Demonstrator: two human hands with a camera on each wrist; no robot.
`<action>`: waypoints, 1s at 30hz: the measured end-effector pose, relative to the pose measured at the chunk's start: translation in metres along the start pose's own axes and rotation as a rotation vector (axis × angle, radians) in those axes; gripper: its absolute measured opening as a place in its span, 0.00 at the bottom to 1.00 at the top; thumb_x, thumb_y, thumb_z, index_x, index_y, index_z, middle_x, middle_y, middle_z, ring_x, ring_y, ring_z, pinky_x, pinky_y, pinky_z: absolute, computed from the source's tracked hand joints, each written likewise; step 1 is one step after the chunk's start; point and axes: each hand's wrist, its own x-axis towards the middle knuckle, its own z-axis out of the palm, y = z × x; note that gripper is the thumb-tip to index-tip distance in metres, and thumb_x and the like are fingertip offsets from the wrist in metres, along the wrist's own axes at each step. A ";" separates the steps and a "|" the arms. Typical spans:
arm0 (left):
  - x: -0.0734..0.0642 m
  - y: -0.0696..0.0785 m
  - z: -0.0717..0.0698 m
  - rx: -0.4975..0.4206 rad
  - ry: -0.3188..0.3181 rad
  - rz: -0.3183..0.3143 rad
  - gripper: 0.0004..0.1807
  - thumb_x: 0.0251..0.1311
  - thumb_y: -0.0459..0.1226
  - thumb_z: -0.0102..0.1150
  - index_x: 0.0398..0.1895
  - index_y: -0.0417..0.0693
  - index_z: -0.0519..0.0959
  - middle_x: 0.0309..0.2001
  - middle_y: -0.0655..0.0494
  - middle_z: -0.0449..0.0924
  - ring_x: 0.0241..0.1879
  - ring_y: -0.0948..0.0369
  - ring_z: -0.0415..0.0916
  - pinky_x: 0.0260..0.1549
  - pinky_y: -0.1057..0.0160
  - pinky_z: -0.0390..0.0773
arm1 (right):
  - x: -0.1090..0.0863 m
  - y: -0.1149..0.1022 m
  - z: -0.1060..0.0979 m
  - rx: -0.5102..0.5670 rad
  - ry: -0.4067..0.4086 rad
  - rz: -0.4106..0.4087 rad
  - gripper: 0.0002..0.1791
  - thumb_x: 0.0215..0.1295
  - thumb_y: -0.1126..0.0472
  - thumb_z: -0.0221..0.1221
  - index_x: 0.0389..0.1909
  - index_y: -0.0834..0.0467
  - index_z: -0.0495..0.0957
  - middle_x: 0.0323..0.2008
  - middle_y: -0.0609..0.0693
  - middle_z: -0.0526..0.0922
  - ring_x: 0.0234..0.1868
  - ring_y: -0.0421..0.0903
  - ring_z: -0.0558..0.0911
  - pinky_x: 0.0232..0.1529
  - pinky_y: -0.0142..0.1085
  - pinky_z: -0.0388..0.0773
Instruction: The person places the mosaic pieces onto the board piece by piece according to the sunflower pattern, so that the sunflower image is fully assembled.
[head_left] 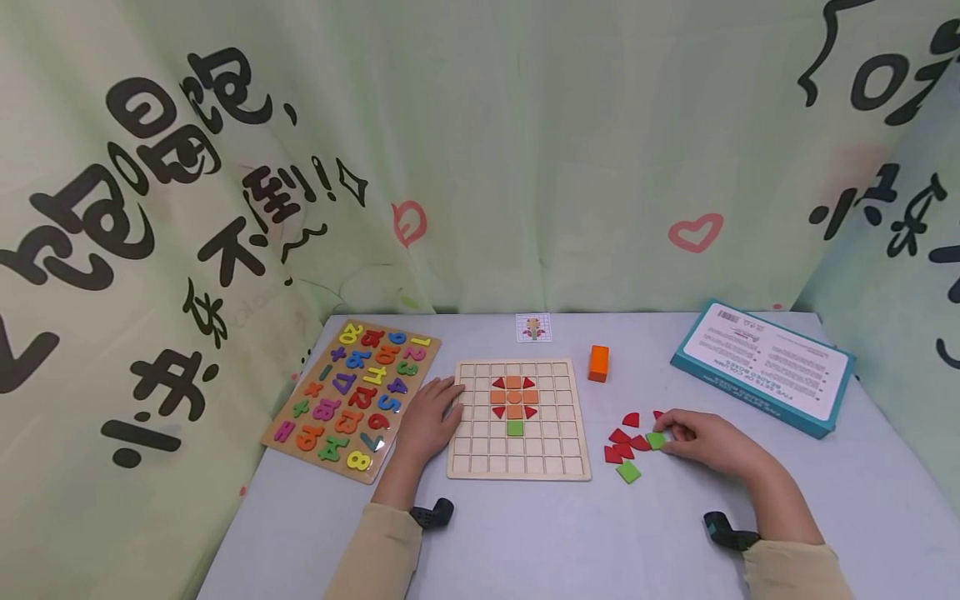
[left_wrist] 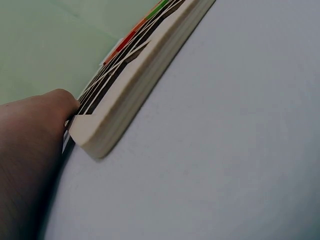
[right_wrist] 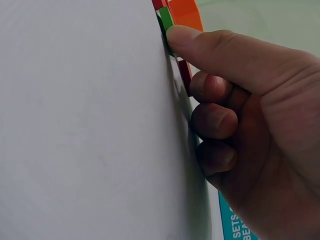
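Note:
My right hand [head_left: 701, 437] pinches a green square tile [head_left: 656, 441] between thumb and fingers, at the edge of a loose group of red tiles [head_left: 619, 436]. In the right wrist view the thumb lies against that green tile [right_wrist: 165, 18], and the other fingers are curled. A second green tile [head_left: 628, 472] lies nearer the front. My left hand [head_left: 429, 421] rests at the left edge of the wooden grid board [head_left: 465, 467], fingers fairly straight, thumb touching its rim. On the board, orange tiles [head_left: 513, 382] form a cross with red pieces [head_left: 498, 412] at its corners and a green square [head_left: 514, 428] below.
Left of the grid lies a wooden number board [head_left: 300, 392], partly beneath the left hand's side. A small pattern card [head_left: 533, 327] is at the back edge. An orange block [head_left: 598, 364] stands right of the grid, and a teal-edged box [head_left: 772, 367] lies at back right.

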 end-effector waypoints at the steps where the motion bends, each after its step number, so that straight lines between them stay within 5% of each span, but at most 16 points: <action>1: 0.000 0.000 0.000 0.000 -0.001 0.000 0.25 0.71 0.53 0.48 0.69 0.63 0.71 0.73 0.61 0.65 0.76 0.54 0.56 0.74 0.48 0.60 | 0.000 0.000 0.000 -0.002 0.003 -0.004 0.19 0.60 0.48 0.67 0.50 0.48 0.79 0.29 0.47 0.71 0.38 0.45 0.72 0.29 0.30 0.69; 14: 0.001 0.000 0.001 0.014 0.003 0.004 0.25 0.71 0.55 0.47 0.69 0.64 0.71 0.73 0.61 0.65 0.76 0.55 0.56 0.73 0.48 0.61 | 0.002 -0.009 -0.007 -0.016 0.060 -0.059 0.20 0.62 0.48 0.66 0.51 0.50 0.75 0.28 0.46 0.73 0.36 0.43 0.75 0.30 0.29 0.74; 30: 0.000 0.000 0.001 0.004 0.013 0.002 0.25 0.70 0.54 0.48 0.68 0.63 0.72 0.73 0.61 0.66 0.76 0.55 0.57 0.73 0.47 0.62 | 0.030 -0.093 0.024 0.005 -0.020 -0.135 0.15 0.64 0.55 0.65 0.49 0.51 0.75 0.25 0.46 0.74 0.26 0.43 0.74 0.24 0.30 0.72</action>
